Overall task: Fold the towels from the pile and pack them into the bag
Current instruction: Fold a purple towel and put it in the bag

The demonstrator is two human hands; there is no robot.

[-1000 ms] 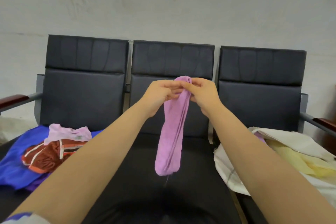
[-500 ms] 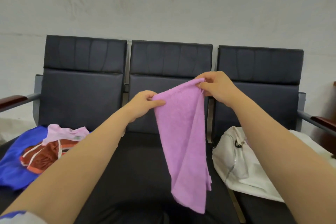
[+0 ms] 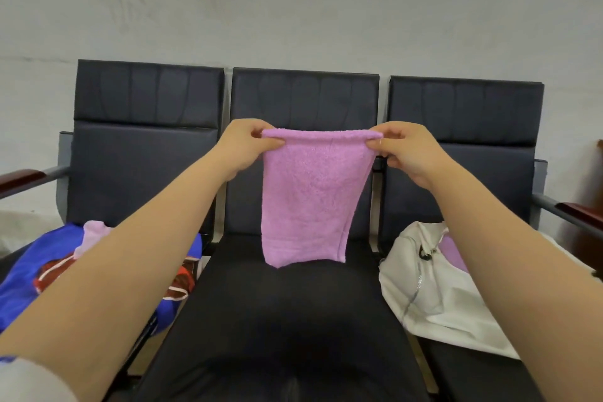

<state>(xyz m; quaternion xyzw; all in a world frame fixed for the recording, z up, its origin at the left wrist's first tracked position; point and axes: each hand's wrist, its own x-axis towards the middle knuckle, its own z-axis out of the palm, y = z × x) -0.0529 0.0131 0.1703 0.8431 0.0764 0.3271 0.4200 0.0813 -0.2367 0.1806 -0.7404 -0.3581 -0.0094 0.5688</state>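
A pink-purple towel (image 3: 308,196) hangs spread flat in the air above the middle seat. My left hand (image 3: 243,148) pinches its top left corner and my right hand (image 3: 403,153) pinches its top right corner, the top edge stretched between them. The pile of towels (image 3: 94,258), blue, pale pink and red-brown, lies on the left seat, partly hidden by my left forearm. A white bag (image 3: 421,281) lies on the right seat with a purple towel (image 3: 452,253) showing in its mouth.
Three joined black chairs stand against a pale wall, and the middle seat (image 3: 280,310) lies below the hanging towel. Wooden-topped armrests (image 3: 23,178) stick out at both ends of the row.
My hands have drawn apart from holding the towel bunched together. The towel has gone from a narrow hanging strip to a flat, spread sheet.
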